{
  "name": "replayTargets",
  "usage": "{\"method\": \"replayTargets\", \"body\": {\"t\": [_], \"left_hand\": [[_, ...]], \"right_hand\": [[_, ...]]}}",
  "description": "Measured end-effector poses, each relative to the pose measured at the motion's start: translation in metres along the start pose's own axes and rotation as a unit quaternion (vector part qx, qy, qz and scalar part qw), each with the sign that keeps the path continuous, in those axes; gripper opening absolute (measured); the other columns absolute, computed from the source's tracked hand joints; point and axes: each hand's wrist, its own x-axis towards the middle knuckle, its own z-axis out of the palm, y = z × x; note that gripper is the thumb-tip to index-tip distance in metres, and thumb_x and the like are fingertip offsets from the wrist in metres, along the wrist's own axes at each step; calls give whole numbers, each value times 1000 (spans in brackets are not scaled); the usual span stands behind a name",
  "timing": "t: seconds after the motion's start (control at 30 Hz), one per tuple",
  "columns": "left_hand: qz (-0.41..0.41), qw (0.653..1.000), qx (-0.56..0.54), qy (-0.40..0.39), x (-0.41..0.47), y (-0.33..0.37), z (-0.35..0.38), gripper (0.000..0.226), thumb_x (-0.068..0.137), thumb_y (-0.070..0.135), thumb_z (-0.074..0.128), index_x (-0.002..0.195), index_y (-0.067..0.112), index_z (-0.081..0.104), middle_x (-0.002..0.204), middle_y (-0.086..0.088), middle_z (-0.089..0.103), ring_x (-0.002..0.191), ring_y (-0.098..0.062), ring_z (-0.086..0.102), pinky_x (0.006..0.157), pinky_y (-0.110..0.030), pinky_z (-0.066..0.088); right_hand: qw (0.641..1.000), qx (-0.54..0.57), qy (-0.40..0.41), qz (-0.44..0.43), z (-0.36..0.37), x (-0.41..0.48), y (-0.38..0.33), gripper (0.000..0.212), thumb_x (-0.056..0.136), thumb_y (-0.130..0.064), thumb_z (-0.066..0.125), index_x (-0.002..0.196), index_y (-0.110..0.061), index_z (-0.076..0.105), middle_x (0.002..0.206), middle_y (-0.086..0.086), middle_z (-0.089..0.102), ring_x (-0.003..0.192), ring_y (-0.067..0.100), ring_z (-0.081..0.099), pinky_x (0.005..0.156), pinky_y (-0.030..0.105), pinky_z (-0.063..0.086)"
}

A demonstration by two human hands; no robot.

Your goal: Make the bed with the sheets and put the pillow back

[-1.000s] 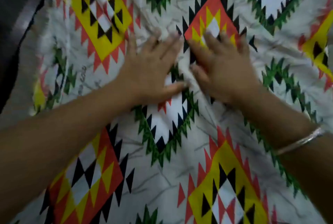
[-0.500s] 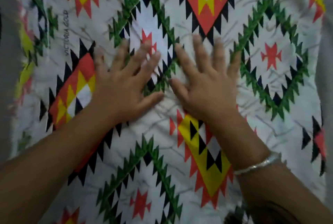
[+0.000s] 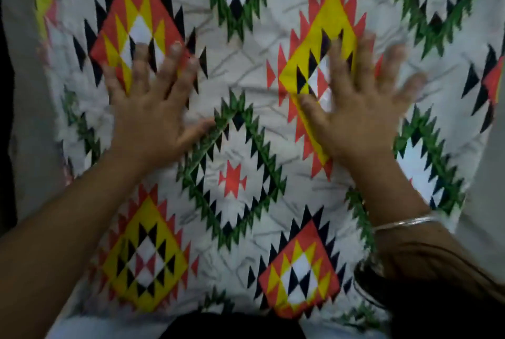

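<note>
Left hand [image 3: 149, 117] and right hand [image 3: 358, 117] lie flat on patterned sheet [image 3: 246, 87], well apart, fingers [image 3: 175, 65] spread straight, grasping nothing.

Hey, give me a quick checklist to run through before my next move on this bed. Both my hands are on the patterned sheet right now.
1. Left hand spread flat on the sheet: ok.
2. Right hand spread flat on the sheet: ok, though it is blurred.
3. Sheet smooth between the hands: cannot tell; its printed grey lines could hide creases.
4. Sheet reaches the bed's edges: cannot tell; a grey surface shows past its left edge.
5. Pillow ready to put back: cannot tell; none is in view.
</note>
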Motion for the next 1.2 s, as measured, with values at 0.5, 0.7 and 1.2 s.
{"method": "replayTargets", "body": {"t": [0.5, 0.7, 1.2], "left_hand": [[49, 999, 4, -9, -41, 17, 9, 78, 86, 74, 28, 149, 27, 24, 156, -10, 19, 141, -44, 13, 100, -76, 10], [-36, 994, -106, 14, -13, 25, -55, 83, 87, 70, 22, 150, 15, 16, 157, -16, 10, 142, -41, 7, 103, -72, 8], [-63, 995, -82, -11, -20, 19, -289, 81, 91, 63, 32, 151, 17, 6, 159, -5, -10, 145, -30, -8, 115, -52, 11]], "right_hand": [[998, 26, -19, 51, 13, -76, -8, 70, 85, -74, 23, 147, -40, 22, 158, 6, 12, 141, 46, 7, 101, 75, 3], [996, 72, -40, 16, -52, -52, -38, 77, 86, -74, 11, 150, -30, 10, 156, 21, 8, 139, 51, 6, 98, 77, 7], [993, 20, -32, -112, -280, 1, -61, 87, 90, -68, 24, 150, -15, -12, 159, 12, 2, 145, 36, -2, 114, 55, 15]]}}
